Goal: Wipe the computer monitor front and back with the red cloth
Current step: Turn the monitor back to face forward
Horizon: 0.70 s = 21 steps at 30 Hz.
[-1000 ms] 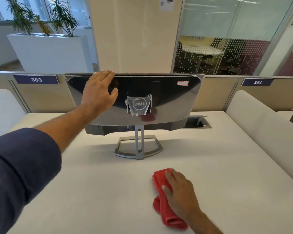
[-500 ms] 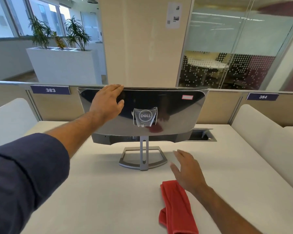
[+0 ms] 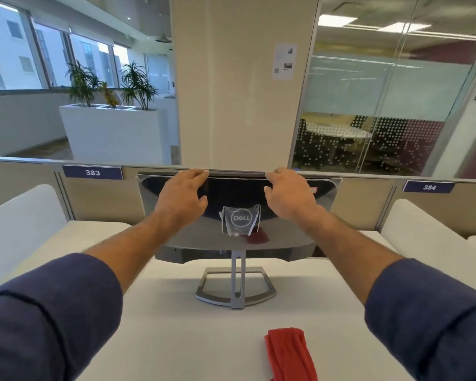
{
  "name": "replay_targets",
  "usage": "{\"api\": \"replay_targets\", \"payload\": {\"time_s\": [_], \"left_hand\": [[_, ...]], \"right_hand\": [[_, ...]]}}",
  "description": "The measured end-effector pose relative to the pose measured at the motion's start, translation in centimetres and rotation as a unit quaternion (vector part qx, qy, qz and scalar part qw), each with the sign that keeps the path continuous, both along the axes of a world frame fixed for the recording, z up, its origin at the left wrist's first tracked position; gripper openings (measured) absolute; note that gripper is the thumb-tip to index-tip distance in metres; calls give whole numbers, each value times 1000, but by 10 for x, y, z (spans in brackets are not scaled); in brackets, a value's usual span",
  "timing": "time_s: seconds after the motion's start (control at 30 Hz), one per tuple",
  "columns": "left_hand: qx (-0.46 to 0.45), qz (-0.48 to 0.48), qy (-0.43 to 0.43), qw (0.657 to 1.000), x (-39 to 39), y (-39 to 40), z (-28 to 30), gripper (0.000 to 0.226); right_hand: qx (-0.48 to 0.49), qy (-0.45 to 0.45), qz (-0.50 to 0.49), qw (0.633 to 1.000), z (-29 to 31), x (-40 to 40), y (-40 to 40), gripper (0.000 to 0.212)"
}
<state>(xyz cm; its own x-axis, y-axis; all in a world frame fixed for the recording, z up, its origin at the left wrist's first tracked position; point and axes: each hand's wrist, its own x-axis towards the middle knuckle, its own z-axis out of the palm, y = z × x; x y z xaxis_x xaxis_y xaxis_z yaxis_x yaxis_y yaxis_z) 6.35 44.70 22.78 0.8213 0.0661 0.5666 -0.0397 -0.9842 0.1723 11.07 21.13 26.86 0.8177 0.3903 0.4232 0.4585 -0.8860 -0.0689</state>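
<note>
Reaching forward together, both hands are laying hold of the top edge of the computer monitor (image 3: pixel 239 215), whose glossy dark back is facing the camera. The left hand (image 3: pixel 182 195) is resting its palm on the back panel with its fingers curling over the upper rim, the thumb lying low against the panel. The right hand (image 3: pixel 287 195) is mirroring it on the other side of the Dell badge (image 3: pixel 241 218) — fingers hooking over the rim, thumb tucking in beneath. Each grip is clamping on the monitor's top edge; how far the fingertips are wrapping down the front cannot be told, since the screen side is facing away.

Both forearms are stretching out nearly straight, bare from the elbow, with dark blue sleeves (image 3: pixel 50 317) pushed up at either side of the view.

The monitor is standing upright on its grey open-frame stand (image 3: pixel 237 291), which is sitting on the white surface (image 3: pixel 176 339). The red cloth (image 3: pixel 290 353) is lying bunched on the surface near the bottom edge, well apart from both hands and in front of the stand, slightly to the right.

Beyond the low partition, a white planter box (image 3: pixel 113 133) is holding several green leafy plants (image 3: pixel 110 83) — it is standing near the windows on the left.
</note>
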Motion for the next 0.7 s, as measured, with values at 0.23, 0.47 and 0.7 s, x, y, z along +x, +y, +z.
{"api": "replay_targets", "payload": {"time_s": [0.23, 0.47, 0.7], "left_hand": [[-17, 5, 5, 1000, 1, -4, 2, 61], [15, 25, 56, 998, -1, -10, 20, 59], [55, 29, 108, 992, -11, -19, 47, 38]], "right_hand": [[-57, -14, -8, 998, -5, 6, 0, 34], [-42, -6, -23, 999, -11, 12, 7, 36], [-28, 35, -24, 999, -21, 26, 7, 60]]}}
